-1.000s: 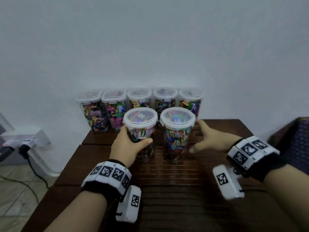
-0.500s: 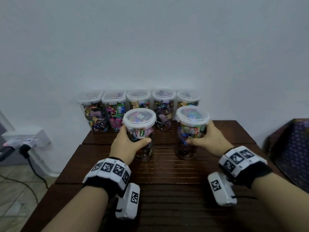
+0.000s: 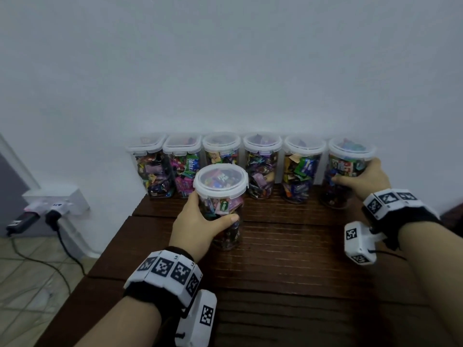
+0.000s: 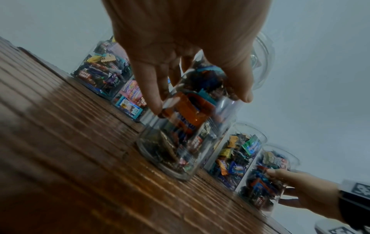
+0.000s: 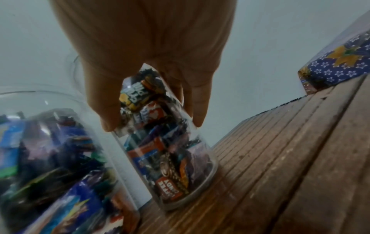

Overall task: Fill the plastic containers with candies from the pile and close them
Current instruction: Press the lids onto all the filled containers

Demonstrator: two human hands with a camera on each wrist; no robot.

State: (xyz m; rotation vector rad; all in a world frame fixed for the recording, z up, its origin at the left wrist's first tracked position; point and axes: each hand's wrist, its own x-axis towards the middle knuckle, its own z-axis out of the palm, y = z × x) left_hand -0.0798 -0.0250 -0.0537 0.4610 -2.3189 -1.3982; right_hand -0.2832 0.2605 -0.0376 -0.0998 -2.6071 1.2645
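Observation:
My left hand (image 3: 200, 221) grips a round clear container (image 3: 221, 204) full of wrapped candies, its white lid on, standing on the dark wooden table (image 3: 288, 271) in front of the back row. In the left wrist view the fingers (image 4: 152, 88) and thumb wrap that container (image 4: 180, 134). My right hand (image 3: 360, 179) holds another lidded, candy-filled container (image 3: 347, 171) at the right end of the row by the wall. The right wrist view shows that container (image 5: 166, 150) with its base on the wood, fingers (image 5: 198, 102) curled round it.
Several closed, candy-filled containers (image 3: 260, 166) line the back edge against the white wall. A blue patterned cloth (image 5: 340, 63) lies at the table's right. A wall socket with plugs and cables (image 3: 50, 209) sits low on the left, beyond the table's left edge.
My right hand has carried its container from beside the left one back and to the right, to the end of the row. The left hand has kept its grip in place.

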